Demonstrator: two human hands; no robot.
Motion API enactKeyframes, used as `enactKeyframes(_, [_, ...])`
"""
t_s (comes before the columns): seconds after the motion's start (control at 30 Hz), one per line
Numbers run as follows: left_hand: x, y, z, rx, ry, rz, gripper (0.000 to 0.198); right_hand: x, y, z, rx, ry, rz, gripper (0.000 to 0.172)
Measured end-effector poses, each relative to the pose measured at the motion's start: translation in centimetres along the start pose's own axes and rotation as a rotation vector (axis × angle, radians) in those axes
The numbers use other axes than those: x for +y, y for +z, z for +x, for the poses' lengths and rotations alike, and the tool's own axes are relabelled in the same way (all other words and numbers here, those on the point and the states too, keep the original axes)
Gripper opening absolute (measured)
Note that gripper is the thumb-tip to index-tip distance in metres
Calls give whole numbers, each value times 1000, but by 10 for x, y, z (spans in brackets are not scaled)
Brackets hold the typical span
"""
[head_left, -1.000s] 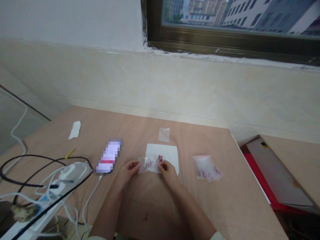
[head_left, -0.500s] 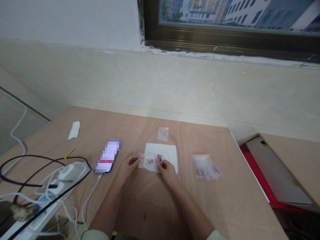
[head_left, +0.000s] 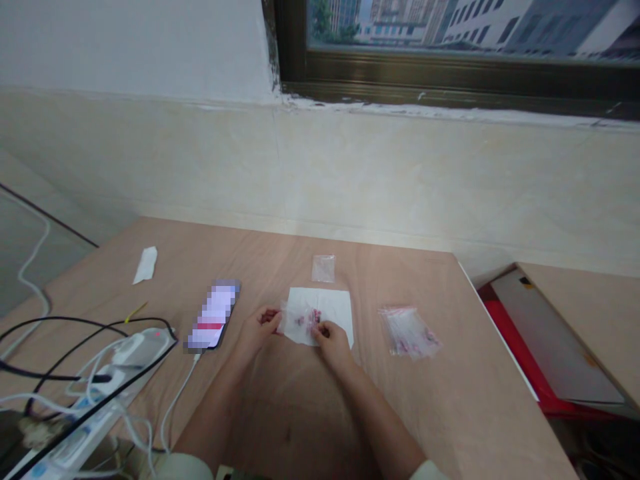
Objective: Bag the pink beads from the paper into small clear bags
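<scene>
Hands close together over the middle of the table: left hand half closed, thumb and fingers pinched on the left edge of a small clear plastic bag, right hand more tightly curled, fingertips pressed on the bag near the pink bits inside it. Bag held over a sheet of white paper, with no telling whether touching it. Just beyond the paper, a second small clear bag, flat on the wooden table. Off to the right, well apart from the hands, a bundle of small bags marked with red. Off to the left, a phone with a blurred screen, a scrap of white paper, and a white power strip among black and white cables
</scene>
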State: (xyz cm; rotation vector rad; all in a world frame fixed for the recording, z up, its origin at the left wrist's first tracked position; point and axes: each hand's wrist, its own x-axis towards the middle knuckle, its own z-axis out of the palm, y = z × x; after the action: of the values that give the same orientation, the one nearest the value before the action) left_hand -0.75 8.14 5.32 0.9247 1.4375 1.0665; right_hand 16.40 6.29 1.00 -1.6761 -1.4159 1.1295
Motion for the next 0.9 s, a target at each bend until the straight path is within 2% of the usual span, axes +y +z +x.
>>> enactKeyframes(0.5, [14,10,2,-3,-25,10,23,2,1,1,37,1,41,17])
enactKeyframes(0.9, [17,13,3,-4,47,27,22,0,0,-1,51,18,15,22])
